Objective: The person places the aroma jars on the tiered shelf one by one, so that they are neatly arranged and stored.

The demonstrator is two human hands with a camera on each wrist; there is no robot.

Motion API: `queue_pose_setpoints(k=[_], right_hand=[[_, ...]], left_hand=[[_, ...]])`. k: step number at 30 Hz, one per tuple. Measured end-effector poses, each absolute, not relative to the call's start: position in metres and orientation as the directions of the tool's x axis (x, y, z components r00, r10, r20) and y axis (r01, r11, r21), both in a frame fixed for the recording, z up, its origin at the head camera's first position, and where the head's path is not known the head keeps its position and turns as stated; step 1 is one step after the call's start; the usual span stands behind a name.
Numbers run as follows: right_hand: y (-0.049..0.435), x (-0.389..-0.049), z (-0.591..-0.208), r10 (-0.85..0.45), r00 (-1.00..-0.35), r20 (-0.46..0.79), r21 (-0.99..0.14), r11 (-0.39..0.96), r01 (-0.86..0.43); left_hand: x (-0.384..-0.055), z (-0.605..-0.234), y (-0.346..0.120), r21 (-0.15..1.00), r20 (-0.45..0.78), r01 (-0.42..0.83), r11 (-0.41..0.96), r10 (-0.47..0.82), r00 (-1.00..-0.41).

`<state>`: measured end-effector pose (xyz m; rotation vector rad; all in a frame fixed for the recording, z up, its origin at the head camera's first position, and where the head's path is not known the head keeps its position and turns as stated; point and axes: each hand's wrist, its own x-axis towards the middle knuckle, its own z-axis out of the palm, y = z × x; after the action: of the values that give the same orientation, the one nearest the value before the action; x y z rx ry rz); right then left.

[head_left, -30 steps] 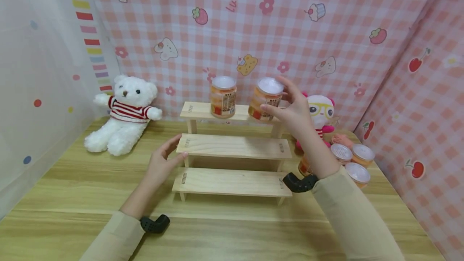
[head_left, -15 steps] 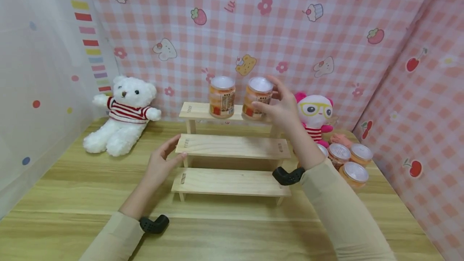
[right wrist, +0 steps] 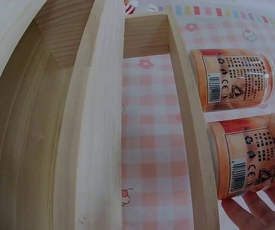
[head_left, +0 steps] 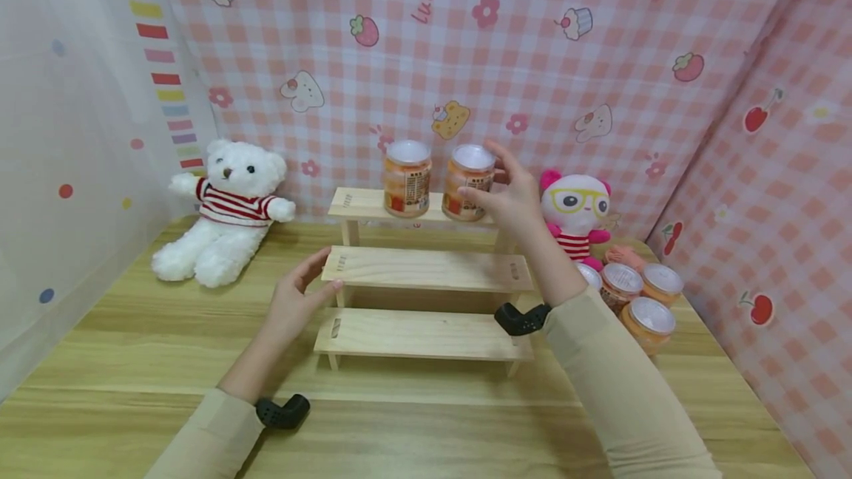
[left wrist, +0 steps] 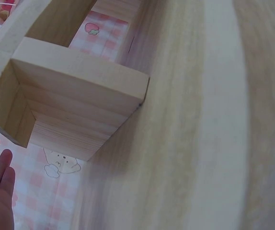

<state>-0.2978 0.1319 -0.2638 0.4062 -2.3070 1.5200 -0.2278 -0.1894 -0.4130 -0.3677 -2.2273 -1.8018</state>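
Note:
A three-tier wooden display stand [head_left: 426,268] is in the middle of the table. On its top tier one lidded jar [head_left: 407,179] with orange contents and a printed label stands upright. My right hand [head_left: 512,194] holds a second, matching jar [head_left: 468,182] just to its right, thumb in front and fingers behind. The right wrist view shows this held jar [right wrist: 245,158] upright with its base at the top tier's edge. At the left end of the middle tier, my left hand [head_left: 299,298] touches the plank with its fingers fairly straight, as the left wrist view shows.
Several more jars [head_left: 648,320] cluster on the table [head_left: 413,427] at the right. Behind them sits a pink panda plush [head_left: 575,213]. A white teddy bear [head_left: 233,205] sits at the left. A pink checked cloth [head_left: 499,58] hangs behind the stand.
My right hand has carried the second jar left and set it closer to the first jar, from tilted to upright. The left hand has stayed at the middle tier.

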Motion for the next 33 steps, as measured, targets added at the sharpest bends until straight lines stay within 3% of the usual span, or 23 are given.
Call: queue_pose_setpoints(k=[16, 33], right_hand=[[0.13, -0.298, -0.261, -0.098, -0.934, 0.345, -0.856, 0.375, -0.355], [0.159, -0.254, -0.272, -0.079, -0.884, 0.461, -0.829, 0.316, -0.461]], left_hand=[[-0.227, -0.413, -0.191, 0.917, 0.346, 0.346, 0.2, 0.038, -0.938], [-0.227, -0.411, -0.189, 0.915, 0.348, 0.348, 0.204, 0.035, -0.937]])
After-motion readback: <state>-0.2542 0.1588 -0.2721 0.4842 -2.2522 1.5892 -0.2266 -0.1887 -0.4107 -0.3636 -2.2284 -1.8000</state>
